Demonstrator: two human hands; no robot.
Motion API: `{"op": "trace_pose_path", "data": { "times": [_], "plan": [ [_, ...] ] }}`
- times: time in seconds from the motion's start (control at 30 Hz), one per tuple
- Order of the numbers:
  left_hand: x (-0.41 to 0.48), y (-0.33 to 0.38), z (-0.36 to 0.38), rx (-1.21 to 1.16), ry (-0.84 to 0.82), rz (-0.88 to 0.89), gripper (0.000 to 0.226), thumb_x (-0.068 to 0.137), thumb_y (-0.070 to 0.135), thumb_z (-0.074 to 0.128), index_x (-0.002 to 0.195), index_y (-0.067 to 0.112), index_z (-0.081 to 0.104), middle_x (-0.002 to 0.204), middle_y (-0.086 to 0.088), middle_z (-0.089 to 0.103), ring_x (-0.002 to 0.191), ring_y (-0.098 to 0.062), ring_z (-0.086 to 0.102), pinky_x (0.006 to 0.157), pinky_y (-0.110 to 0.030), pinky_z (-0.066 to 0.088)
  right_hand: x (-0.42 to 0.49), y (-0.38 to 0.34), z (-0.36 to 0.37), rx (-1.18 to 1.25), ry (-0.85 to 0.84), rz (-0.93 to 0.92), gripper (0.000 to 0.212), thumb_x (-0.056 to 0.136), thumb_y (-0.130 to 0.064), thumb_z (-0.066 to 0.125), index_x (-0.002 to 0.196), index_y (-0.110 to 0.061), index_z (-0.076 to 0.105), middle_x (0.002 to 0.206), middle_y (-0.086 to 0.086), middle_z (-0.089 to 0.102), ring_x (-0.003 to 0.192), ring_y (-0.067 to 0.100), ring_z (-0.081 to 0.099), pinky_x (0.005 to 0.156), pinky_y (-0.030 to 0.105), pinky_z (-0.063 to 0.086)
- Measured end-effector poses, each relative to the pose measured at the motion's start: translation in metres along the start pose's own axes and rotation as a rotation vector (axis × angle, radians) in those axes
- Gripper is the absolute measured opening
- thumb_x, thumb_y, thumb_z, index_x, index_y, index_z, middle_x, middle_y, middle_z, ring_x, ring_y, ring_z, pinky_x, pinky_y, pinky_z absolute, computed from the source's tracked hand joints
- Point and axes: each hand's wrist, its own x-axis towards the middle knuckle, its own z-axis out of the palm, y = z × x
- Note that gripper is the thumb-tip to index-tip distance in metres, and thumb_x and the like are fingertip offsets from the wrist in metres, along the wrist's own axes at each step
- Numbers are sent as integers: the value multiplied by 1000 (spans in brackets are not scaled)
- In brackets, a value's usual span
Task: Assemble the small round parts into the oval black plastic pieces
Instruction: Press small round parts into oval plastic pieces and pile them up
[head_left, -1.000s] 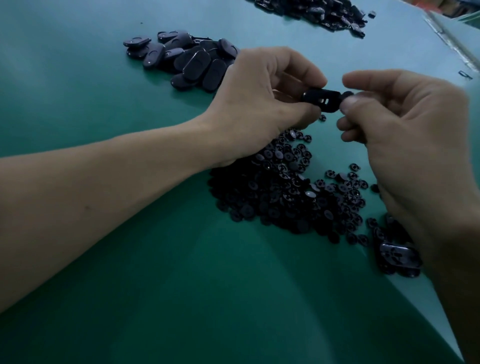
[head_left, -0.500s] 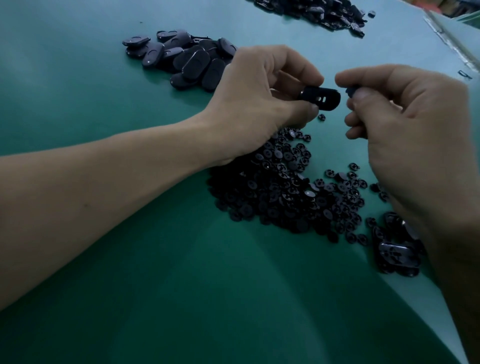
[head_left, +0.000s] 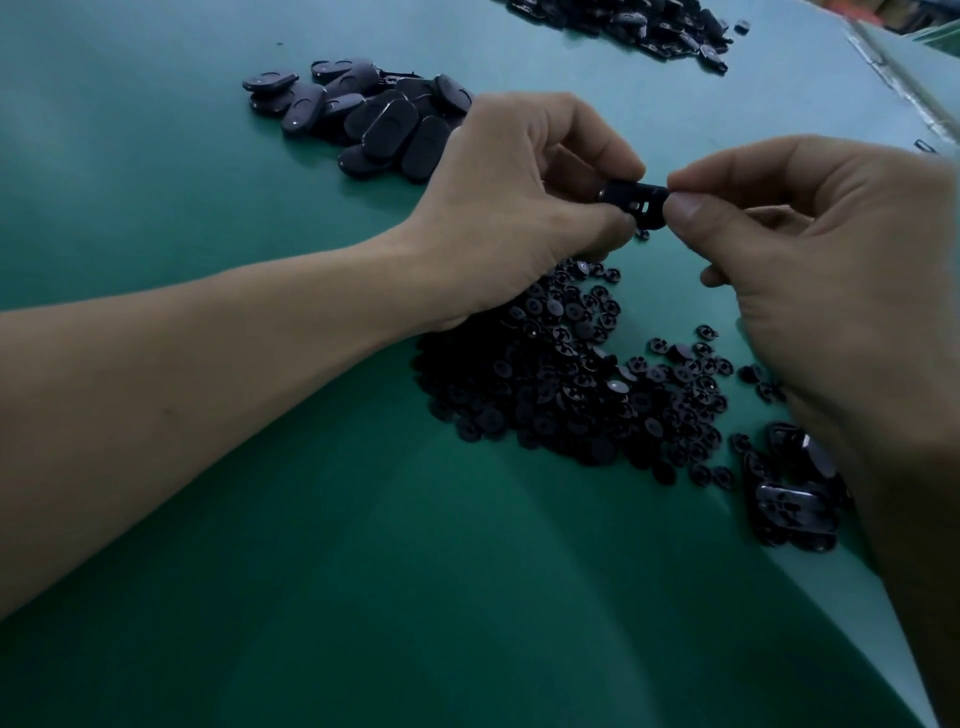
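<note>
Left hand (head_left: 519, 208) grips one oval (head_left: 636, 200) above the mat (head_left: 260, 571). Right hand (head_left: 810, 260) pinches the oval's free end, and anything small under those fingertips is hidden. No bins or trays in view: spare ovals (head_left: 374, 119), round parts (head_left: 561, 379) and a few dark pieces (head_left: 789, 504) by the right wrist all lie in loose heaps on the mat. Risk: pressed in crooked or blind, a small part could pop free and be lost in the heap directly below.
</note>
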Motion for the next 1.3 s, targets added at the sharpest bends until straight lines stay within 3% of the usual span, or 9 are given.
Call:
{"op": "trace_pose_path", "data": {
  "times": [0.17,0.67,0.93,1.03,1.17,1.3],
  "plan": [
    [-1,0,0,19,3,8,24,71,-2,81,84,15,69,71,-4,73,64,-18,73,67,-32,61,-1,0,3,56,-3,48,14,89,-16,73,85,-29,71,71,-4,72,67,6,71,59,17,52],
    [-2,5,-2,-25,-24,-21,24,72,-9,82,82,9,68,71,-9,70,63,-16,69,70,-37,62,-1,3,6,125,6,89,11,87,-13,73,87,-24,72,72,-6,75,65,10,73,60,17,54],
    [-2,4,-2,-12,-8,-23,25,71,-7,83,83,10,70,71,-6,72,63,-16,71,68,-33,62,-2,1,8,72,20,33,16,89,-11,70,91,-27,72,73,-2,73,62,14,69,62,33,59],
    [-1,3,-3,-26,5,-49,26,70,-10,82,81,11,69,69,-6,72,62,-19,71,66,-32,62,-2,0,8,53,33,11,21,93,-11,65,97,-31,72,76,3,71,64,24,65,60,39,55],
    [1,2,-2,-55,16,-75,27,71,-14,80,80,8,68,67,-6,71,60,-19,69,64,-31,61,0,4,8,136,15,62,17,93,-8,66,93,-25,71,71,0,71,65,7,68,61,22,55],
    [1,1,-2,-67,8,-96,26,72,-14,80,82,7,67,64,-3,71,60,-17,70,63,-26,59,0,8,9,218,-10,106,14,90,-6,72,91,-18,66,74,0,75,69,13,74,65,21,57]
  ]
}}
